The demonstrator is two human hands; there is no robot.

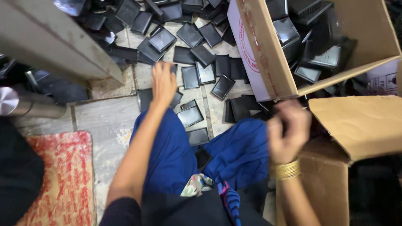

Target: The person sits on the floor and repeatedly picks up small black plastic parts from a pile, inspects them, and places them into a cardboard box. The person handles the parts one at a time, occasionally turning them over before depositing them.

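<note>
Trays of black plastic (190, 79), flat and rectangular with a raised rim, lie scattered in a heap over the tiled floor (104, 121) in the far middle of the scene. The left hand (162, 83) reaches out to the near edge of this heap, palm down, fingers stretched and a little spread; it rests on one black tray (144, 99) there, but I cannot tell if the fingers really close on it. The right hand (287, 132) is at the right, nearer to the person, raised above the knee and just beside the flaps of the cardboard; it is blurred, the fingers look curled inward, and it is not possible to see if something is inside them. On its wrist sit gold bangles (286, 169). Between the two arms are the legs of the person in blue cloth (176, 155), folded on the floor, with one more black tray (190, 116) touching the left knee. At the far right stands an open cardboard box (268, 54), filled with the same black trays. Near right, a second cardboard box (360, 125) is open too. At the near left lies a red patterned mat (63, 180), and above it, at the left edge, a metal cylinder (25, 104) under a grey slanted board (58, 42).
</note>
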